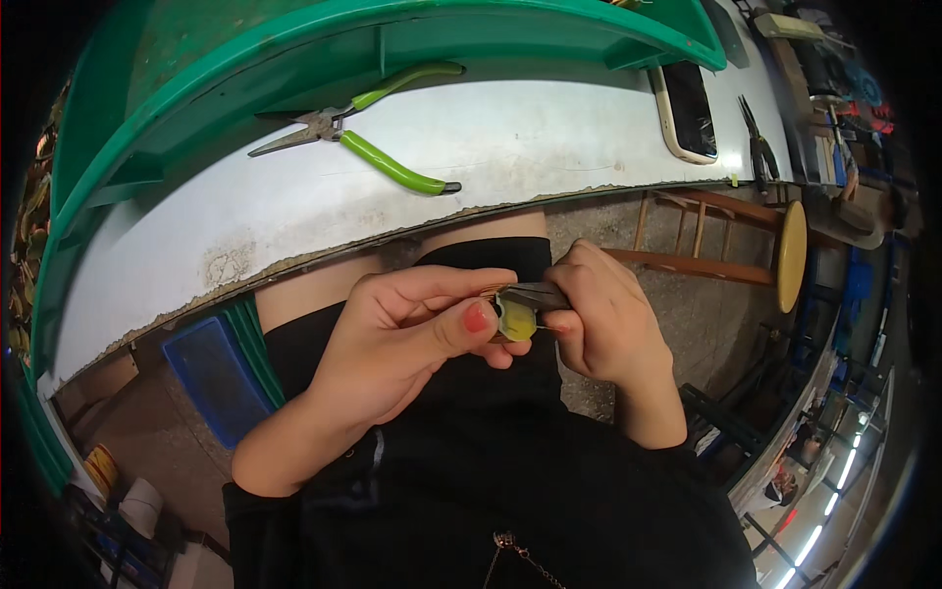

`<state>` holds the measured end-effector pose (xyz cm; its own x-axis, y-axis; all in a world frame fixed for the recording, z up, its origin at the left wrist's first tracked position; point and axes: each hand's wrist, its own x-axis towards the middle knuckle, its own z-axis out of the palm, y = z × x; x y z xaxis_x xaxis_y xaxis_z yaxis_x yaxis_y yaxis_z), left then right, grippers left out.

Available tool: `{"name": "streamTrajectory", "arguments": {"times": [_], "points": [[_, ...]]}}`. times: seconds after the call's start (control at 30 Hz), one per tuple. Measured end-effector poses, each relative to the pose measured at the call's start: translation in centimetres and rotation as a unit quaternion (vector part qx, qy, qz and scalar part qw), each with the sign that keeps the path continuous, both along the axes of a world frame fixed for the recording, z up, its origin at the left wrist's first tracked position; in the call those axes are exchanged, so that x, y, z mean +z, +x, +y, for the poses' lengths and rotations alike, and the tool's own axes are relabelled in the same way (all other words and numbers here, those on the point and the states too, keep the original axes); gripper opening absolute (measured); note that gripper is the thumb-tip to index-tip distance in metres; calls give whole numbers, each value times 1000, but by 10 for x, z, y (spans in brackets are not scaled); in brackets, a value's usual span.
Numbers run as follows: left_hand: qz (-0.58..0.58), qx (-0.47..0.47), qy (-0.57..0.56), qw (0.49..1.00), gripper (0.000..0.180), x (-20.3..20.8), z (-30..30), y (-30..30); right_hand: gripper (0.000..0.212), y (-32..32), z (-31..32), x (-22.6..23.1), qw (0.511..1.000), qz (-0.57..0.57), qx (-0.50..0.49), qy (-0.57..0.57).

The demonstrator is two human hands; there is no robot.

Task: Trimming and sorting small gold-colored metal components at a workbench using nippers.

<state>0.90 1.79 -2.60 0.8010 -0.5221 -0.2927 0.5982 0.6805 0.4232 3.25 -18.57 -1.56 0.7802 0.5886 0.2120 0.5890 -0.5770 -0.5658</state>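
A: What's that little thing you've got, and where is it?

B: You're holding a small, translucent-yellow and copper-coloured wound piece (517,321) up above your lap, just off the near edge of the bench. Your left hand (407,319) pinches it between thumb and fingers. Your right hand (613,319) is closed around some dark grey metal pliers (536,294), their nose right at the piece. Can't tell if the jaws are biting.

A: How do you reckon it'll handle?

B: Light, I'd guess, with a firm body. The yellow face looks smooth, so maybe a bit slippery. A thin reddish wire (551,328) pokes out by your right thumb and probably bends or snaps easily, so I'd grip the body's sides and keep off that.

A: Any brand or writing on it?

B: None you could read. The pale mark on your black top (471,471) is too blurred.

A: And around you?

B: On your white bench (549,128) there's open green-handled needle-nose pliers (324,126), a big green plastic tray (196,79) behind them, then a pale-edged phone (690,113), dark screen, and black-handled pliers (758,157) off to your right.
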Motion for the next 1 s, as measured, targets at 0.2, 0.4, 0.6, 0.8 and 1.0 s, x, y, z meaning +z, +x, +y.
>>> {"name": "streamTrajectory", "arguments": {"times": [0.2,0.4,0.6,0.8,1.0], "points": [[-35,51,61,996,37,14,-6,-1,21,1,0,-1,1000,18,-15,-19],[-130,117,164,971,44,1,-12,-12,22,-4,9,-6,999,-18,-21,-17],[-149,128,190,962,43,-1,-12,-13,23,-4,10,-7,994,-95,-26,-52],[-121,130,156,972,43,-3,-9,-10,24,-7,11,-2,998,-15,-67,-5],[-88,140,133,977,46,1,-8,-8,26,-16,-3,-6,986,64,-114,101]]}}
